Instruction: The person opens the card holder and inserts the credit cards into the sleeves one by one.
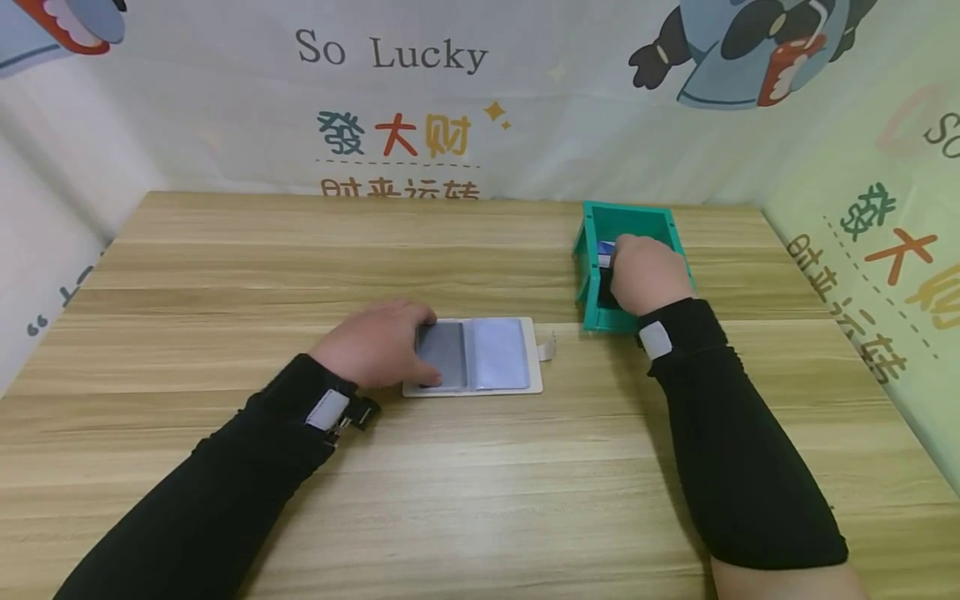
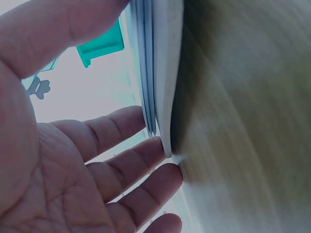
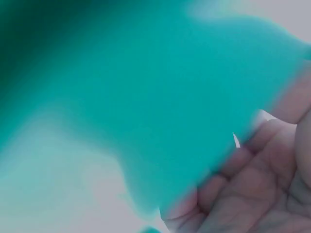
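A small card holder lies spread on the table, its clear pockets facing up and a strap at its right side. My left hand rests at its left end. In the left wrist view, the fairly straight fingers touch the edge of the cover and its stacked sleeves, with the thumb over them. My right hand reaches into a green bin. Its fingertips are hidden by the bin wall in the right wrist view. Beside that hand, a blue-and-white item shows inside the bin.
The wooden table carries the holder near its middle and the bin at the back right. Printed cloth hangs behind the table and along both sides. A dark item is partly visible in the bin.
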The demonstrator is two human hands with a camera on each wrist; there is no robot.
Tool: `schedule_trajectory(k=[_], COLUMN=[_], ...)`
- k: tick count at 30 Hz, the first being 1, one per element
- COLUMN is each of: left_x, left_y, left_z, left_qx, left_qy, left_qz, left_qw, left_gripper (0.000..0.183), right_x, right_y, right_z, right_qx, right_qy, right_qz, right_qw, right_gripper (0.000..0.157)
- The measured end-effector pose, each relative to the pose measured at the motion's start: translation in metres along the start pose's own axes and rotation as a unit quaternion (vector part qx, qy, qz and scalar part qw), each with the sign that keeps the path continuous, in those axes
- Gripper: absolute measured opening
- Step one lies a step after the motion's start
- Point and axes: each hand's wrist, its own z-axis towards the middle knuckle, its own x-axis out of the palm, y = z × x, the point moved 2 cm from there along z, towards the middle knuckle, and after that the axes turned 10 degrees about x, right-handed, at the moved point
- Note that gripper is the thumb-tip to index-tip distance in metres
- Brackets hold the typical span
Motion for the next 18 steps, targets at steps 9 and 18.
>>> schedule_trajectory(k=[9,18], left_x=[0.001,0.000], left_y=[0.005,0.004], left_z=[-0.004,-0.001], left_qx=[-0.002,0.001], left_qy=[-0.005,0.005], left_qz=[0.000,0.002], left_qw=[1.0000,1.0000], left_gripper=[0.072,0.073], right_x=[-0.019,-0.040], right_y=[0.002,0.000], right_z=[-0.007,-0.017], right_qx=[-0.021,0.059], right_qy=[0.032,-0.044], right_qz=[0.090,0.151], right_qw=[0.995,0.986], right_gripper=[0.016,0.026])
